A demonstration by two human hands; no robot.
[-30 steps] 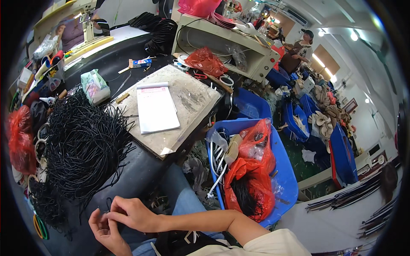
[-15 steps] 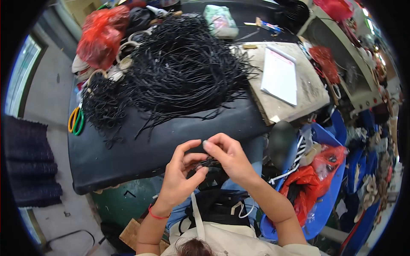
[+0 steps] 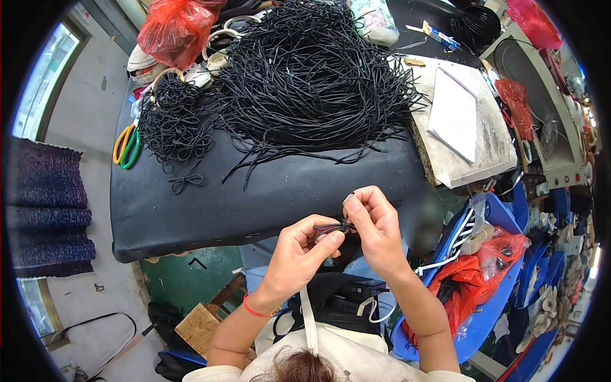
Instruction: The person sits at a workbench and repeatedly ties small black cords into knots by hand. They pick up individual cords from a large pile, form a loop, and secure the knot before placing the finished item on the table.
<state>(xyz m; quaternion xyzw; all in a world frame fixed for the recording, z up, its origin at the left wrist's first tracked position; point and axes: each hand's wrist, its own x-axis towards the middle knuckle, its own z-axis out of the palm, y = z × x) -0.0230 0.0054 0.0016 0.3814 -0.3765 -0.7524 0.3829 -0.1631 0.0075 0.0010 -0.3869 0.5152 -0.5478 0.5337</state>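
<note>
Just off the near edge of the black padded table (image 3: 210, 216), I hold a short black cord (image 3: 344, 226) looped and knotted like a small bow. My left hand (image 3: 296, 251) is closed, thumb and fingers pinching its loops. Above the knot, my right hand (image 3: 380, 232) pinches the cord between thumb and forefinger; its other fingers are curled. A big heap of loose black cords (image 3: 312, 95) lies across the table beyond my hands. To its left sits a smaller tangle of looped cords (image 3: 175, 118), with one tied cord (image 3: 186, 184) in front.
Scissors (image 3: 130, 145) with yellow and green handles lie at the table's left edge. On the right, a worn board (image 3: 499, 143) carries a white paper pad (image 3: 455, 114). A blue bin (image 3: 407, 347) with red plastic bags (image 3: 455, 286) stands by my right arm. Red bag (image 3: 178, 32) back left.
My left fingers, spread before, have closed on the loops. The knotted cord now shows clearly between my hands. The view has shifted, so the table sits higher and further right.
</note>
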